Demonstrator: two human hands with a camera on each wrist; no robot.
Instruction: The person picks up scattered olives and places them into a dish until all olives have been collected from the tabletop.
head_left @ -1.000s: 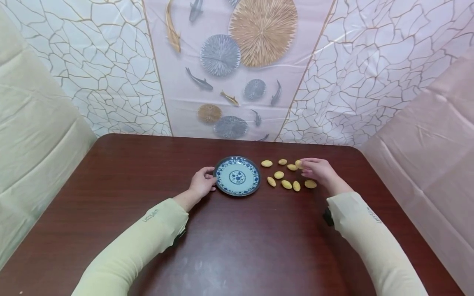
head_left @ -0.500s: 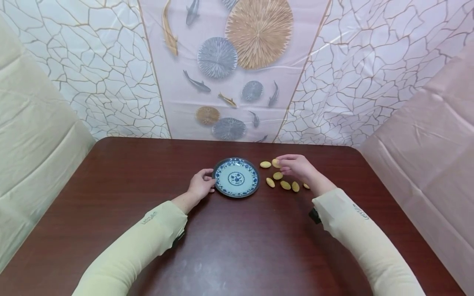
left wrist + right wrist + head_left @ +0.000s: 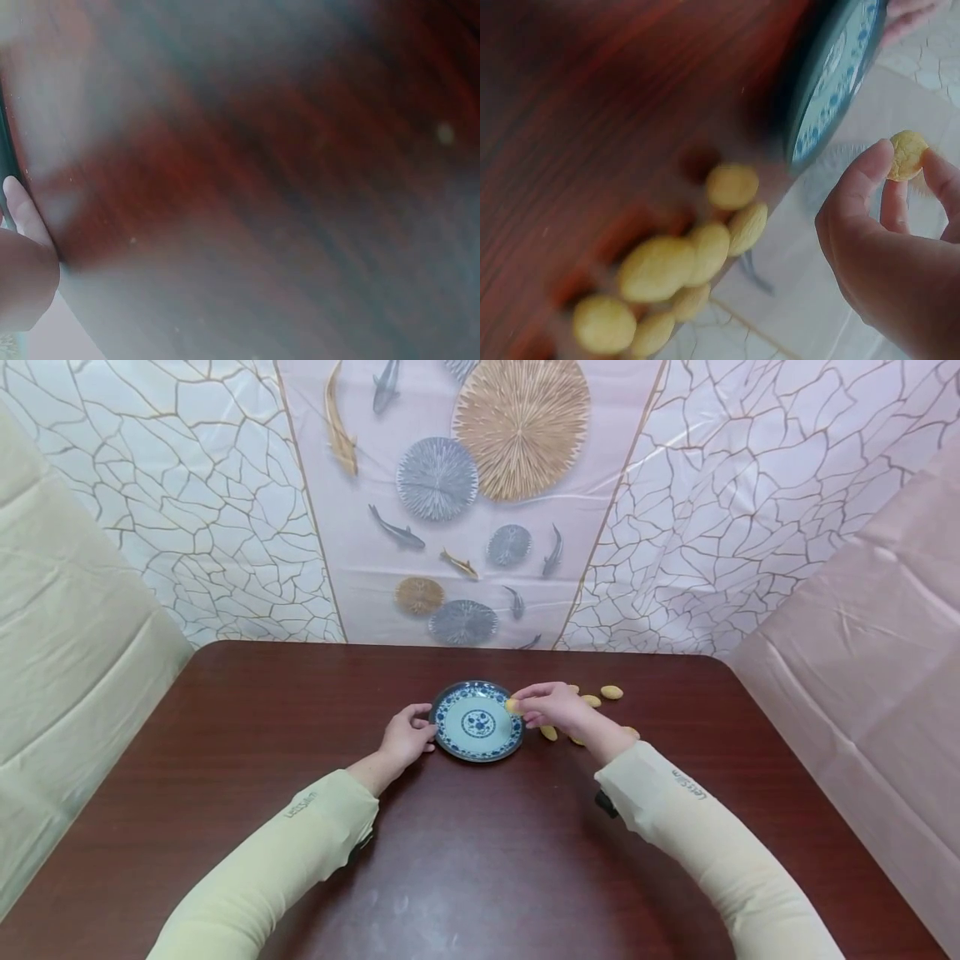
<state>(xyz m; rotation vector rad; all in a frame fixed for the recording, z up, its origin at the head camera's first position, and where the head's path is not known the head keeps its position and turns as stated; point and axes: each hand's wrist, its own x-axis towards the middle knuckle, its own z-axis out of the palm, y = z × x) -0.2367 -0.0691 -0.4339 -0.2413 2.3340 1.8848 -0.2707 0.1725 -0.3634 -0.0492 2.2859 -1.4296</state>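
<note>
A round blue-and-white patterned plate (image 3: 478, 743) lies near the far middle of the table. My left hand (image 3: 406, 735) holds its left rim between thumb and fingers; in the left wrist view a fingertip (image 3: 22, 206) touches the dark rim. Above the plate's right edge my right hand (image 3: 561, 706) pinches a small yellow rounded piece (image 3: 906, 155) between thumb and finger. Several more rough yellow oval pieces (image 3: 612, 692) lie right of the plate, partly covered by the right hand and wrist. What kind they are cannot be told.
The dark reddish-brown table (image 3: 450, 860) extends in front of the plate and to both sides. Behind it hangs a patterned wall covering (image 3: 517, 602). Padded pale panels (image 3: 862, 610) stand at the left and right.
My right hand has moved left from above the loose pieces to the plate's right edge, a yellow piece showing at its fingertips. The left hand stays at the plate's left rim.
</note>
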